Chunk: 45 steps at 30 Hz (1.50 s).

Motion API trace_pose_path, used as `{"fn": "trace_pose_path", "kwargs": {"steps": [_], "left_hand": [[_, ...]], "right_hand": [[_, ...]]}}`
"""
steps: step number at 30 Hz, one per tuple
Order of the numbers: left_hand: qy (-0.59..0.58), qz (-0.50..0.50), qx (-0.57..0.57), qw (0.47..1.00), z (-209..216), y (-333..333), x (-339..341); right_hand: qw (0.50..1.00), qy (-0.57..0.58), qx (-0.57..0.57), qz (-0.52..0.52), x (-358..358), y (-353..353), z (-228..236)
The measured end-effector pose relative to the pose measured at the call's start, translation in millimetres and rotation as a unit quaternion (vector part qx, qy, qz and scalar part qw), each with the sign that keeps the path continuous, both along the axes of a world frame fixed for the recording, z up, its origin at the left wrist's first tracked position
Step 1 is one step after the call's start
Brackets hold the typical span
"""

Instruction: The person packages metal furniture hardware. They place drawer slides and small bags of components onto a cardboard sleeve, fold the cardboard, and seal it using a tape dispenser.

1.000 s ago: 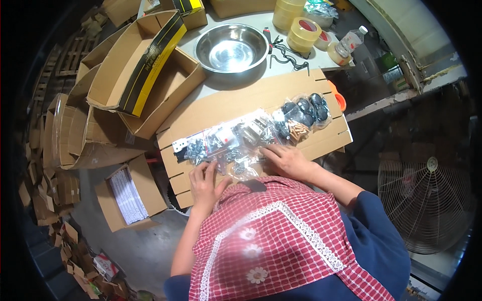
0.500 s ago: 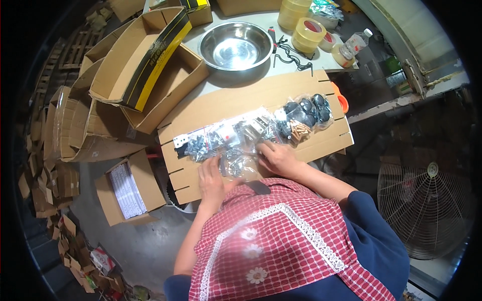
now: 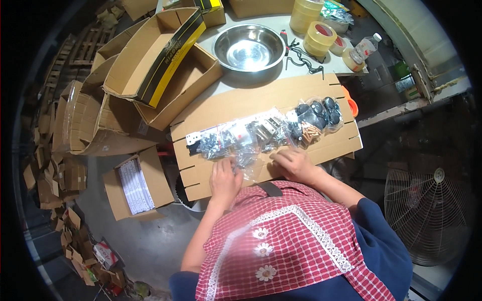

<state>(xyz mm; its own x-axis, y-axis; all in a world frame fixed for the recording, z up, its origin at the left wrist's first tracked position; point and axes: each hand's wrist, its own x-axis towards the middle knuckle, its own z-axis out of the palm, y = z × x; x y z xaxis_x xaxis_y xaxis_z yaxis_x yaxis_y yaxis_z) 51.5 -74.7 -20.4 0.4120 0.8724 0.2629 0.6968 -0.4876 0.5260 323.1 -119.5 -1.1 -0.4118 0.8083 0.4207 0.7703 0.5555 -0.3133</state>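
Note:
My left hand (image 3: 225, 180) is closed at the near edge of a clear plastic bag (image 3: 247, 162) with small metal hardware in it. My right hand (image 3: 295, 165) rests at the near side of the cardboard sheet (image 3: 211, 178), its fingers curled down; what they hold, if anything, is hidden. Just beyond lies a row of clear bags: one of screws and small fittings (image 3: 213, 145), one with metal brackets (image 3: 269, 126), and one with black round casters (image 3: 319, 114). Wooden dowels (image 3: 310, 132) show beside the casters.
A steel bowl (image 3: 249, 47) stands on the white table behind the sheet, left of black hooked tools (image 3: 303, 57). Tape rolls (image 3: 320, 39) and a plastic bottle (image 3: 365, 47) are at the back right. Cardboard boxes (image 3: 150, 60) crowd the left; a fan (image 3: 427, 215) stands at right.
The view has shifted, so everything sits farther right in the picture. The small hardware bag has moved away from me, toward the row of bags. My right hand has drawn back slightly from it.

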Motion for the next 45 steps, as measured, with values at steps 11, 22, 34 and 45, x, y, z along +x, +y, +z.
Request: {"fn": "trace_pose_path", "kwargs": {"steps": [11,22,34,45], "left_hand": [[0.087,0.031,-0.093,0.991,21,-4,-20],[0.075,-0.057,-0.133,0.987,40,-1,-9],[-0.067,0.005,-0.167,0.984,17,6,-1],[0.039,-0.090,-0.119,0.988,20,4,10]], "right_hand": [[0.993,-0.005,0.023,-0.118,32,-6,38],[0.978,-0.007,0.000,-0.207,68,-4,16],[0.981,0.033,0.065,-0.179,46,33,20],[0.979,0.129,-0.005,-0.155,47,6,26]]}}
